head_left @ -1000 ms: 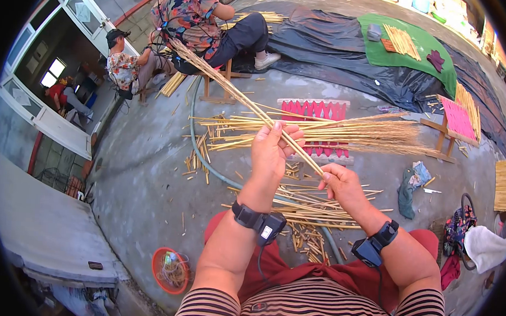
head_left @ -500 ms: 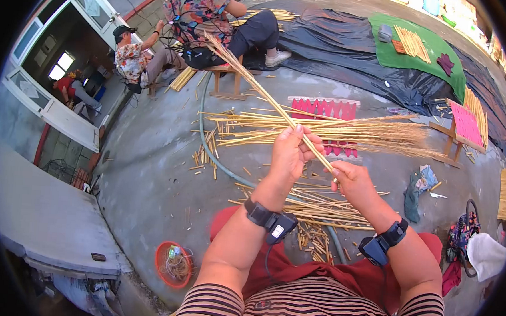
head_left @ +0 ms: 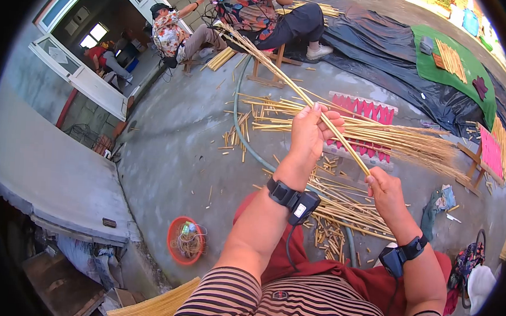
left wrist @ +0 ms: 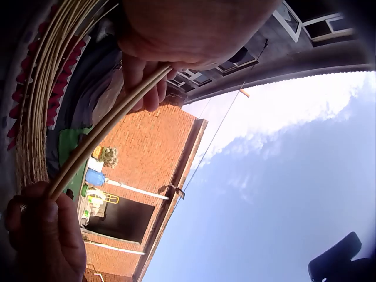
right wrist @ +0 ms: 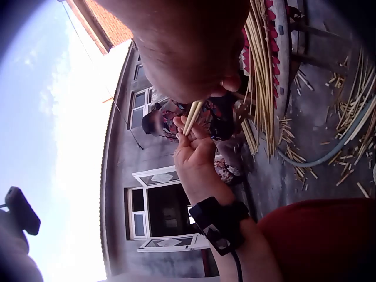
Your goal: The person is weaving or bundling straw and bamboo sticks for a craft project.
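A few long pale plant stalks with brushy heads slant across the head view, heads pointing up and left. My left hand grips them partway along, thumb laid on top and fingers beneath. At their lower cut ends, my right hand pinches them between thumb and fingers. The left wrist view shows the stalks running between both hands. Beneath my hands, a larger bundle of similar stalks lies across a rack with pink cloth.
Loose stalks and short cut pieces litter the concrete near my knees. A grey-green hose curves past them. An orange basin stands left. Two people sit ahead, beside black sheeting. A pink-topped stand is at right.
The head view has turned, shifting the surroundings rightward. My hands now stand slightly farther apart along the stalks, both keeping their grip. A seated person ahead has stretched an arm out.
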A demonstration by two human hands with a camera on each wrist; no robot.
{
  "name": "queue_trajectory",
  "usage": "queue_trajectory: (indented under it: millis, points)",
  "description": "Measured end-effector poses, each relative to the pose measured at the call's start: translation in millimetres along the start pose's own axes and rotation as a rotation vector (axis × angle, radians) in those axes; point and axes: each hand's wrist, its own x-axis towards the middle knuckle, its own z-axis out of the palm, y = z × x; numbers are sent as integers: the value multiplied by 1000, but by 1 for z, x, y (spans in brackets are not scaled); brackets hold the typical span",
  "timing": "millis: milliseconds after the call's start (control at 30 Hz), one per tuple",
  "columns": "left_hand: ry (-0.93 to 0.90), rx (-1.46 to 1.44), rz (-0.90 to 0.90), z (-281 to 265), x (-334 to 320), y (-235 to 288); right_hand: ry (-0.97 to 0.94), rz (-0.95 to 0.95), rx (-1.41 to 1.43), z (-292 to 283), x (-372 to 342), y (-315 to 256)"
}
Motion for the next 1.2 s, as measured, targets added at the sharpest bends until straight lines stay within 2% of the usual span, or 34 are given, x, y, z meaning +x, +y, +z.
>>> queue_trajectory:
  millis: [100, 167, 233, 333, 400, 500, 600, 733, 833, 933, 1133, 1200]
  points:
    - [-18, -26, -75, -10, 4, 0, -1, -45, -56, 1, -3, -3]
    - [0, -21, -77, -13, 5, -4, -21, -3, -20, 2, -2, 5]
    - [-13, -4, -42, -12, 5, -12, -78, 75, 105, 6, -1, 21]
    - [-101, 70, -121, 3, -7, -22, -201, 286, 221, -3, 3, 13]
    - [-70, 79, -108, 8, -7, -23, -294, 401, 384, -13, 5, 11]
    - [5, 29, -48, 3, -1, -18, -161, 469, 549, -28, 9, 16]
    - [57, -6, -5, -5, 6, -9, 60, 476, 681, -33, 10, 41]
    - [97, -37, 10, -7, 10, -3, 132, 447, 639, -36, 9, 49]
    - [120, -65, 10, -4, 7, -6, 198, 433, 771, -32, 5, 40]
    - [63, -98, -11, 2, 2, -23, 239, 416, 835, -27, 6, 36]
    - [-27, -79, -88, 25, -20, -54, 153, 357, 854, -13, 15, 32]
    - [-52, -83, -97, 26, -24, -63, 85, 410, 800, -12, 15, 31]
